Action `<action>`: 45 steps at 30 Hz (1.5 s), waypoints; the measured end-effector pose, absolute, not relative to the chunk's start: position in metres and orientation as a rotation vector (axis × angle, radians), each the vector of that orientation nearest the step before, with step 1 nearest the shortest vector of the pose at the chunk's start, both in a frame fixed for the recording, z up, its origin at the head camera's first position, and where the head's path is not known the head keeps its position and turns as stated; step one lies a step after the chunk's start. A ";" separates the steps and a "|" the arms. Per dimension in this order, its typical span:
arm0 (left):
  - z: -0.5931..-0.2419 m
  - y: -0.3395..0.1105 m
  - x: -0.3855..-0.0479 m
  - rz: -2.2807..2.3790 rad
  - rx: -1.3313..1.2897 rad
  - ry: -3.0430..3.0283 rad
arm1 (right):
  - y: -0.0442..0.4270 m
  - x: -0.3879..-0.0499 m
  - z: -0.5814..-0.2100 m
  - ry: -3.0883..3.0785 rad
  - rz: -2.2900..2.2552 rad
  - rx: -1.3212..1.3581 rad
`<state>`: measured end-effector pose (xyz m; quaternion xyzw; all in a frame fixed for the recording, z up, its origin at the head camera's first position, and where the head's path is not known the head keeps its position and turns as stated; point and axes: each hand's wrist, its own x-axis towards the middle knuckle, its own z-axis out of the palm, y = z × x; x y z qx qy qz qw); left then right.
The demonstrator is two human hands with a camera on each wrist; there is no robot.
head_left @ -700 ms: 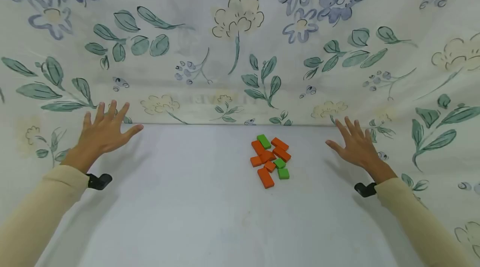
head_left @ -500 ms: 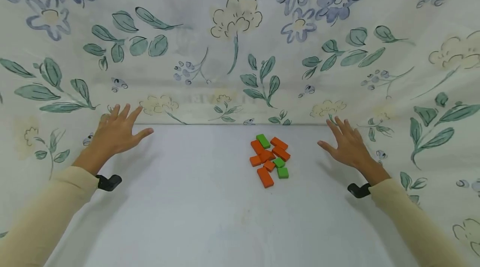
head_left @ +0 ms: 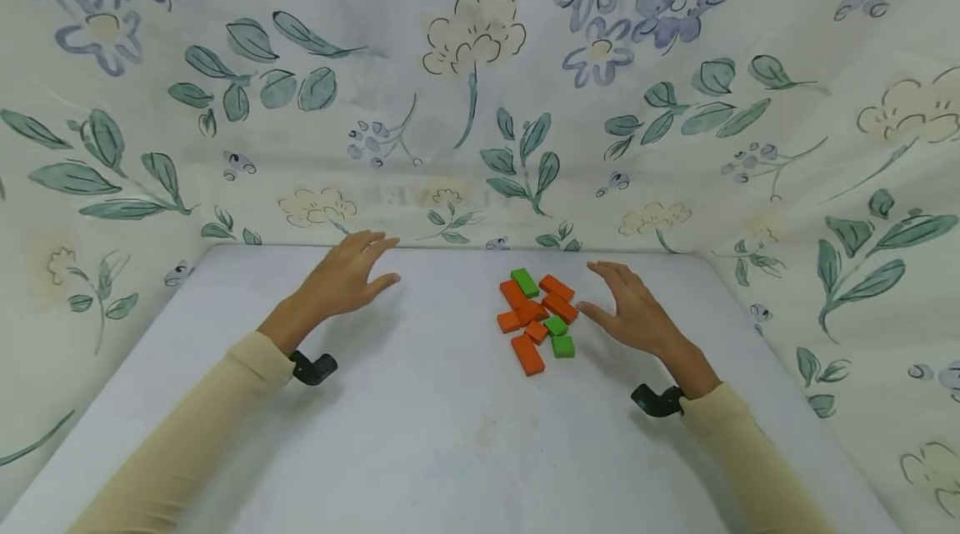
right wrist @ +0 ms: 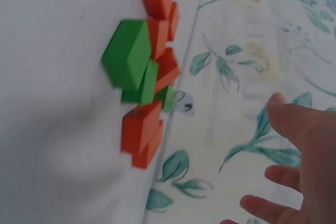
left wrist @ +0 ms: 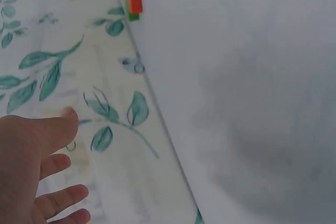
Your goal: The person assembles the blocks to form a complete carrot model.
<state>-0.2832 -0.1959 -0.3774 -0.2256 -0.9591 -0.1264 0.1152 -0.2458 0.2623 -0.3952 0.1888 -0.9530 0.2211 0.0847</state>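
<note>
A loose cluster of orange blocks (head_left: 528, 356) and green blocks (head_left: 563, 346) lies on the white table, right of centre in the head view. My left hand (head_left: 341, 277) hovers over the table well to the left of them, thumb apart from the fingers, holding nothing. Just right of the cluster is my right hand (head_left: 633, 309), its thumb and fingers spread toward the blocks with nothing between them. The right wrist view shows a green block (right wrist: 128, 53) and orange blocks (right wrist: 142, 127) close by, apart from the right hand (right wrist: 315, 156).
The white table (head_left: 420, 434) ends at the back against a hanging flowered cloth (head_left: 405, 92), which also lines both sides. Each wrist wears a dark camera mount, one on the left (head_left: 315, 369) and one on the right (head_left: 657, 401).
Both hands have moved inward from the table's sides. The left hand has gone right and the right hand left, close to the blocks. The blocks have not moved.
</note>
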 end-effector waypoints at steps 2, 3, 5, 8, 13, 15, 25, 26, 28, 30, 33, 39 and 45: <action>-0.380 -0.181 -0.280 -0.388 -0.712 -2.811 | 0.256 -0.242 -0.396 -2.822 0.688 0.606; -0.381 -0.174 -0.279 -0.393 -0.732 -2.808 | 0.254 -0.241 -0.396 -2.808 0.699 0.628; -0.381 -0.162 -0.275 -0.415 -0.767 -2.800 | 0.250 -0.240 -0.396 -2.783 0.707 0.664; -0.383 -0.145 -0.269 -0.453 -0.818 -2.801 | 0.246 -0.239 -0.398 -2.778 0.692 0.683; -0.391 -0.107 -0.258 -0.585 -0.885 -2.894 | 0.240 -0.236 -0.404 -2.802 0.736 0.678; -0.395 -0.089 -0.252 -0.642 -0.896 -2.942 | 0.238 -0.235 -0.406 -2.806 0.764 0.671; -0.419 -0.017 -0.228 -0.689 -0.957 -3.113 | 0.243 -0.240 -0.418 -2.805 0.789 0.629; -0.421 -0.013 -0.227 -0.672 -0.958 -3.125 | 0.244 -0.242 -0.419 -2.807 0.797 0.620; -0.426 -0.007 -0.225 -0.646 -0.961 -3.141 | 0.246 -0.246 -0.423 -2.815 0.796 0.612; -0.431 -0.003 -0.223 -0.613 -0.959 -3.152 | 0.248 -0.250 -0.425 -2.832 0.794 0.603; -0.435 0.000 -0.221 -0.608 -0.928 -3.155 | 0.250 -0.258 -0.428 -2.837 0.766 0.674; -0.444 0.000 -0.222 -0.607 -0.866 -3.148 | 0.247 -0.277 -0.420 -2.944 0.643 0.935; -0.445 -0.004 -0.225 -0.651 -0.878 -3.148 | 0.245 -0.298 -0.406 -3.242 0.428 0.996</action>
